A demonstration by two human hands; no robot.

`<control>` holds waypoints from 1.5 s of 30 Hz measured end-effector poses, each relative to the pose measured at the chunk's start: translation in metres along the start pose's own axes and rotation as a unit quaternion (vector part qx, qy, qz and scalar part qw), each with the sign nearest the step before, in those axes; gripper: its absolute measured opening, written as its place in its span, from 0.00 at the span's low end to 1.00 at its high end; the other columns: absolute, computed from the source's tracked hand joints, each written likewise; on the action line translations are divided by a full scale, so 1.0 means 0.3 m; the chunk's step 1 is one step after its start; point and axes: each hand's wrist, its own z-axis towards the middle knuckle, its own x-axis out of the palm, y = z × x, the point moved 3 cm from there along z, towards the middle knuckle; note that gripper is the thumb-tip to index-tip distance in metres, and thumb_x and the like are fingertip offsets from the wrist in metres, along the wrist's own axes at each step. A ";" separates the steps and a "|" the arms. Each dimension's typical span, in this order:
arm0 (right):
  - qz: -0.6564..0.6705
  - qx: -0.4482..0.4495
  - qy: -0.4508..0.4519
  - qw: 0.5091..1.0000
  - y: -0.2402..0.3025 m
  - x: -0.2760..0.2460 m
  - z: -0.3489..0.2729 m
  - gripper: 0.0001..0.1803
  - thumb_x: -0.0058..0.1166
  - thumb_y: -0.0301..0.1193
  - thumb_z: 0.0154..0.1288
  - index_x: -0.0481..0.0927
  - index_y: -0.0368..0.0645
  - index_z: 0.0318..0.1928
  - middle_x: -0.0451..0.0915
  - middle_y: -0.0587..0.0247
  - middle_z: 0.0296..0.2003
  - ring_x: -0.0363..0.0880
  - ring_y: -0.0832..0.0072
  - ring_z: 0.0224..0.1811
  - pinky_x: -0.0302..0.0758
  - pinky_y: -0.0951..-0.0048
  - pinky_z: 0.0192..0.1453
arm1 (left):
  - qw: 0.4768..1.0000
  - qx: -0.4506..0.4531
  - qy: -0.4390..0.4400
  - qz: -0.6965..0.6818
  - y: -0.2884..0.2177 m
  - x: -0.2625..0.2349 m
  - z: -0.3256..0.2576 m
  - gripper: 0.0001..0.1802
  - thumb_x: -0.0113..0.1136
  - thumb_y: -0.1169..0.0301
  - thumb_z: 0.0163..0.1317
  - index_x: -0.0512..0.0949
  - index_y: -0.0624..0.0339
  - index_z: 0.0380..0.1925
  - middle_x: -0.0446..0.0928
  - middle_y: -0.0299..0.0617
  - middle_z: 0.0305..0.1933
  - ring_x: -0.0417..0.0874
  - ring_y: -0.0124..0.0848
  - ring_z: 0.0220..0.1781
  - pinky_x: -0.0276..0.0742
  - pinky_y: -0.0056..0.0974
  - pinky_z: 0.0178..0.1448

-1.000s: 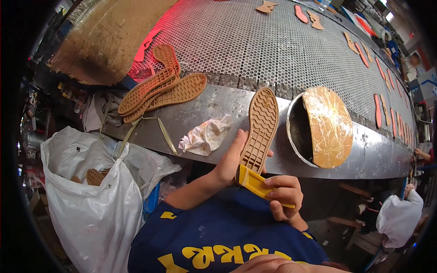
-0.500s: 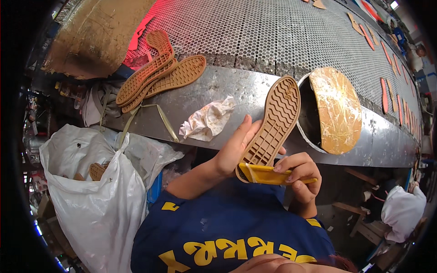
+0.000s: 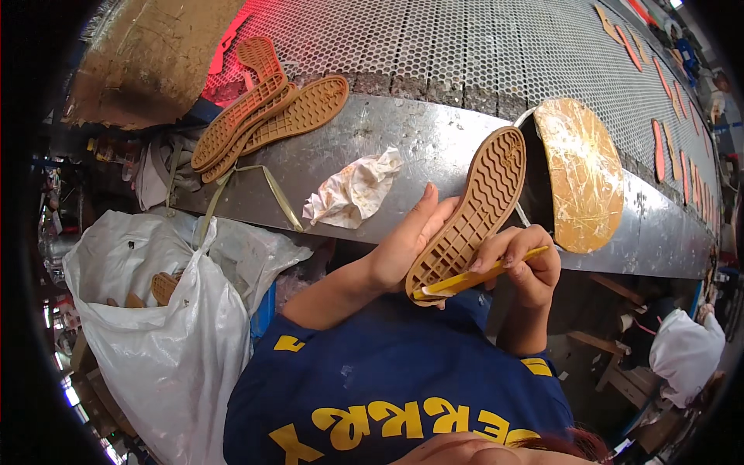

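While the left hand [image 3: 407, 236] grips a tan shoe sole [image 3: 482, 198] from its left side, the right hand [image 3: 531, 267] pinches a yellow tool [image 3: 473, 279] between thumb and fingers. The sole rests against the left palm, with the left thumb pointing up just beside its edge and the other fingers mostly hidden behind it. Its patterned tread faces up toward the camera, one end slanting up and to the right, the other low, near the dark blue shirt [image 3: 387, 372]. The tool lies across that lower end, its left tip at the sole, so the right hand sits just right of the sole. Beyond the hands, on the metal worktop [image 3: 434, 147], are a crumpled white cloth [image 3: 355, 188], a pile of similar soles [image 3: 260, 116] and a round container partly covered by a tan board [image 3: 580, 174].
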 end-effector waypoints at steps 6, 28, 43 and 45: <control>-0.038 -0.082 0.016 0.996 0.011 -0.043 0.033 0.06 0.45 0.28 0.71 0.64 0.39 0.38 0.81 0.44 0.30 0.78 0.69 0.31 0.70 0.80 0.29 | 0.999 0.000 0.028 0.046 0.012 -0.023 0.001 0.50 0.13 0.30 0.62 0.51 0.58 0.69 0.76 0.50 0.48 0.83 0.32 0.33 0.82 0.33 0.25; -0.696 -0.049 -0.219 0.682 0.061 -0.159 0.030 0.10 0.53 0.15 0.57 0.79 0.38 0.40 0.77 0.54 0.35 0.77 0.59 0.39 0.73 0.67 0.43 | 0.889 0.401 -0.055 0.213 -0.017 -0.085 -0.041 0.34 0.57 0.89 0.54 0.58 0.53 0.58 0.64 0.52 0.62 0.63 0.44 0.70 0.63 0.50 0.71; -0.240 -0.196 -0.397 0.864 0.019 -0.162 -0.029 0.06 0.46 0.27 0.70 0.72 0.37 0.43 0.73 0.52 0.46 0.72 0.71 0.47 0.67 0.71 0.55 | 0.858 0.425 -0.092 0.274 -0.024 -0.082 -0.069 0.34 0.59 0.88 0.53 0.59 0.54 0.59 0.65 0.53 0.62 0.66 0.43 0.68 0.67 0.47 0.69; -0.249 -0.235 -0.390 0.855 0.010 -0.143 -0.027 0.08 0.47 0.29 0.70 0.71 0.38 0.44 0.73 0.50 0.46 0.72 0.70 0.48 0.65 0.70 0.58 | 0.856 0.427 -0.096 0.276 -0.025 -0.083 -0.073 0.35 0.59 0.88 0.53 0.59 0.54 0.59 0.65 0.52 0.62 0.66 0.43 0.68 0.67 0.47 0.69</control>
